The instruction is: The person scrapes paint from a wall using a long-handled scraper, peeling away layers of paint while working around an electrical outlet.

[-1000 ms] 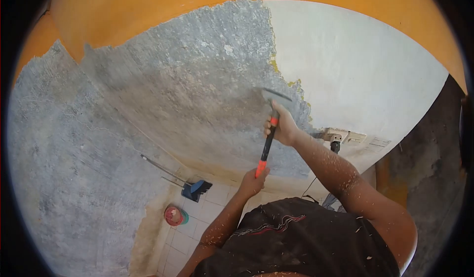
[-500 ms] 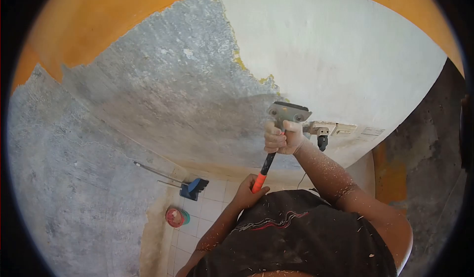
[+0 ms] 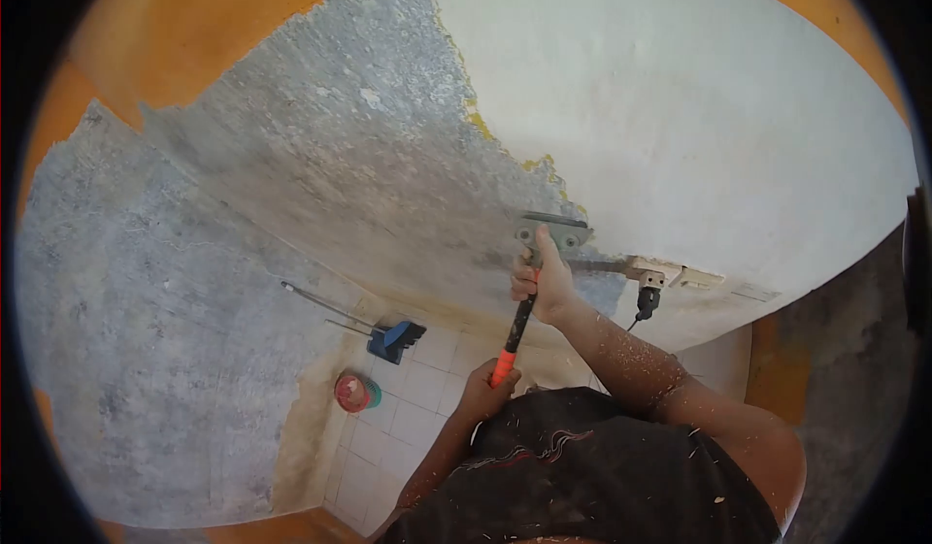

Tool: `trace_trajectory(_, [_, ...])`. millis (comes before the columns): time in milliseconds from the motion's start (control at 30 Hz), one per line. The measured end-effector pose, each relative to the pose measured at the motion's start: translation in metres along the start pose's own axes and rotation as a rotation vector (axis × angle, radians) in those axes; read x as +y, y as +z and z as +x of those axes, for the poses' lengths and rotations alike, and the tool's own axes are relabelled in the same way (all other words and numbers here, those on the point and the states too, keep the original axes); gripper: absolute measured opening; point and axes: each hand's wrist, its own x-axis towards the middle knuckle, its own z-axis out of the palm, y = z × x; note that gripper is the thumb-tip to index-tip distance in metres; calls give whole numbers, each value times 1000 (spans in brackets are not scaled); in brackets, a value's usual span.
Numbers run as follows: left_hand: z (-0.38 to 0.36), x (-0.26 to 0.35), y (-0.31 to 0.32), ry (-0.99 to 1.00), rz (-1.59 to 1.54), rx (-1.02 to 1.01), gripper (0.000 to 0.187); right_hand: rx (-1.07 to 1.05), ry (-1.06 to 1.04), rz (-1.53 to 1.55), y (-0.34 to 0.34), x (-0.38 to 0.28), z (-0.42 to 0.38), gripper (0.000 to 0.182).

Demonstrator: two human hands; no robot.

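Note:
A long-handled wall scraper [image 3: 522, 323] with a wide metal head, black shaft and orange grip is held in both hands. Just below its head, my right hand [image 3: 546, 277] is wrapped round the shaft, thumb laid up along the head. Closed round the orange end near my shirt is my left hand [image 3: 488, 392]. The scraper's head lies against or very near the wall; contact is hard to make out. It is at the ragged border between bare grey plaster [image 3: 340, 146] and white paint [image 3: 680, 107]. Pale flecks cover my right forearm.
Right of the scraper, a power socket [image 3: 652, 277] on the wall holds a black plug [image 3: 648, 301] with a cord. Below left, a blue dustpan [image 3: 393, 340] and a red bucket [image 3: 352, 394] stand on the white tiled floor [image 3: 374, 447]. Orange paint [image 3: 214, 30] borders the wall above.
The scraper head has moved slightly left and down in view, with both hands still on it. My right thumb now lies further up the head. The view has shifted a little.

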Motion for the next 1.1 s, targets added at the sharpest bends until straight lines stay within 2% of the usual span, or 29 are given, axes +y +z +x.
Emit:
trace_trajectory(67, [6, -12, 3, -46, -168, -38, 25, 42, -1, -3, 5, -1, 1, 44])
trace_trajectory(133, [12, 2, -1, -76, -128, -14, 31, 54, -24, -85, 21, -12, 1, 43])
trace_trajectory(200, [18, 16, -15, 3, 102, 87, 38, 79, -46, -106, 39, -20, 1, 40])
trace_trajectory(233, [15, 31, -24, -15, 111, 70, 44, 69, -85, -93, 45, -19, 3, 39])
trace_trajectory(300, [11, 36, -27, -35, 82, 68, 44, 81, -102, -67, 60, -25, 0, 39])
trace_trajectory(400, [8, 17, -18, -43, 59, 84, 46, 65, -119, -98, 41, -12, 4, 40])
trace_trajectory(500, [9, -2, -1, -163, 95, 77, 47, 104, -93, -117, 29, -7, 4, 41])
trace_trajectory(600, [4, 47, -22, -67, 214, 138, 49, 129, -74, -76, 49, -17, -2, 38])
trace_trajectory(667, [5, 51, -31, -54, 257, 122, 49, 109, -112, -31, 57, -17, 2, 37])
trace_trajectory(733, [-1, 38, -22, -47, 189, 120, 50, 132, -98, -30, 43, -8, 1, 38])
trace_trajectory(800, [0, 8, -4, -124, 211, 118, 53, 155, -105, -36, 22, 0, 0, 38])
trace_trajectory(867, [5, -2, 5, -218, 240, 55, 54, 201, -20, -100, 6, 4, 4, 40])
trace_trajectory(900, [2, 2, 3, -140, 193, 70, 55, 229, -2, -84, 11, 2, 3, 41])
trace_trajectory(1000, [-6, 19, -18, -239, 238, 30, 54, 205, -17, -11, 16, 5, 2, 41])
trace_trajectory(1067, [-3, 4, -20, -236, 226, 22, 54, 219, -20, -8, 17, 6, 2, 42])
trace_trajectory(1100, [1, 1, -15, -184, 227, 44, 46, 224, -31, -12, 15, 6, 3, 42])
